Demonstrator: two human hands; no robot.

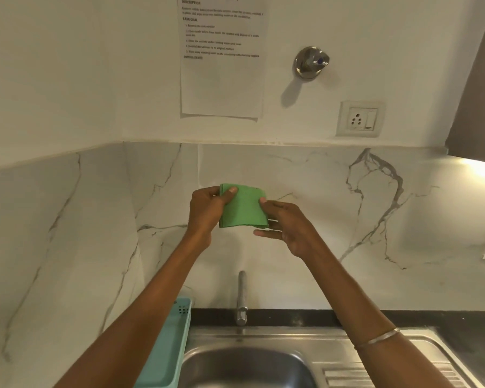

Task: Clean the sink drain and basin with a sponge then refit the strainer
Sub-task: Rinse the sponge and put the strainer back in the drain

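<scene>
A flat green sponge cloth, folded into a square, is held up in front of the marble backsplash, well above the sink. My left hand grips its left edge with the thumb on the front. My right hand pinches its right edge, thumb on the front and fingers behind. The steel sink basin lies at the bottom of the view; its drain and the strainer are out of sight.
A steel tap rises behind the basin. A teal plastic rack stands left of the sink, and a ribbed steel drainboard lies to the right. A printed sheet, a wall valve and a socket are on the wall.
</scene>
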